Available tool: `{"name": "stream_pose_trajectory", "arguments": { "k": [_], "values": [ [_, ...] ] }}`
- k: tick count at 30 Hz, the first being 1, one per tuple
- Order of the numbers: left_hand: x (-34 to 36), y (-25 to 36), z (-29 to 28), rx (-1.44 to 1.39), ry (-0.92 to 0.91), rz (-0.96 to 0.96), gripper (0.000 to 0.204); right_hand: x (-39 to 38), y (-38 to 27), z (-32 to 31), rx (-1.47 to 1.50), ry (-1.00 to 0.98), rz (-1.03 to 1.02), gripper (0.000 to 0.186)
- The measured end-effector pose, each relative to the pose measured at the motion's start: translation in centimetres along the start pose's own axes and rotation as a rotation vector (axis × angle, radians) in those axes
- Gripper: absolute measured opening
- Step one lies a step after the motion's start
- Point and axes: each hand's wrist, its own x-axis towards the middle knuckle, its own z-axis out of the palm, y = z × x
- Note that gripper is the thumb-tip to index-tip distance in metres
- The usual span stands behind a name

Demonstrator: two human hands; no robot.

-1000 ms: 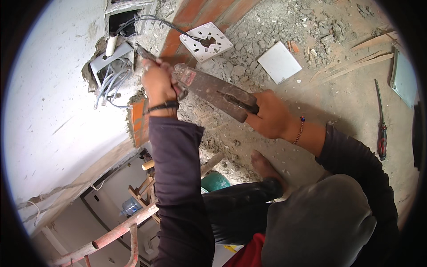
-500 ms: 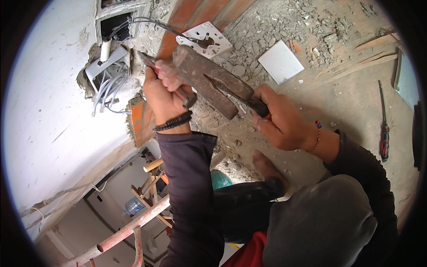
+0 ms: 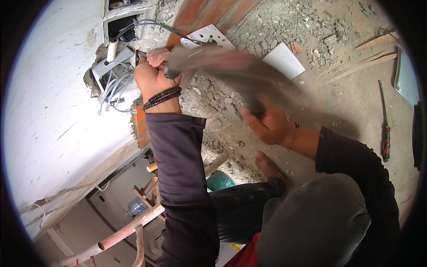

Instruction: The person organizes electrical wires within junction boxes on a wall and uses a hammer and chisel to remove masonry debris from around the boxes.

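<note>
Near the wall, my left hand [image 3: 149,80] is closed around a chisel-like tool [image 3: 170,72]. Its dark blunt end pokes out toward the right, while its tip is hidden by my fingers beside the wall opening. My right hand [image 3: 270,124] grips the black handle of a flat, brown metal tool [image 3: 222,66]. That tool is smeared by motion, its far end close to the chisel-like tool; whether they touch I cannot tell. Left of my left hand, grey cables [image 3: 116,84] spill from a white box [image 3: 106,69] set in the broken wall.
A white plate with holes [image 3: 210,34] lies by the bricks [image 3: 200,18], a square white cover [image 3: 284,60] right of it. Rubble [image 3: 307,29] covers the floor. A screwdriver [image 3: 385,138] lies at the right. Below are a pinkish pipe frame [image 3: 129,230] and a teal container [image 3: 221,181].
My left hand has moved up and left, closer to the wall opening, with the chisel-like tool. My right hand has shifted slightly left, and the flat metal tool is now blurred by a swing.
</note>
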Motion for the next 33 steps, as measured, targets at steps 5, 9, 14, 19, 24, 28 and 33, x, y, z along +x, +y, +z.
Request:
{"name": "stream_pose_trajectory", "arguments": {
  "k": [5,9,14,19,24,28,33],
  "values": [
    [-0.3,0.8,-0.9,0.041,-0.007,-0.013,0.023,-0.3,-0.7,-1.0,-0.196,0.009,-0.098,0.016],
    [0.0,1.1,-1.5,0.055,-0.089,-0.151,0.028,-0.1,-1.9,-2.4,-0.376,-0.032,-0.112,0.018],
    [-0.5,1.1,-3.4,0.103,-0.022,-0.081,0.033,-0.1,-4.9,-4.8,-0.573,-0.176,-0.081,0.019],
    [-1.1,1.3,-3.3,0.079,-0.021,-0.112,0.042,0.7,-5.9,-5.4,-0.802,-0.208,-0.089,0.02],
    [-0.8,2.2,-5.1,0.188,-0.062,-0.105,0.048,0.3,-6.8,-5.7,-0.896,-0.309,-0.036,0.018],
    [0.2,2.4,-6.3,0.36,-0.128,-0.055,0.036,0.2,-6.5,-5.3,-0.877,-0.294,-0.127,0.017],
    [0.1,2.9,-8.6,2.489,0.456,0.903,0.039,0.0,-5.3,-5.8,-0.825,-0.239,0.039,0.017]
  ]
}}
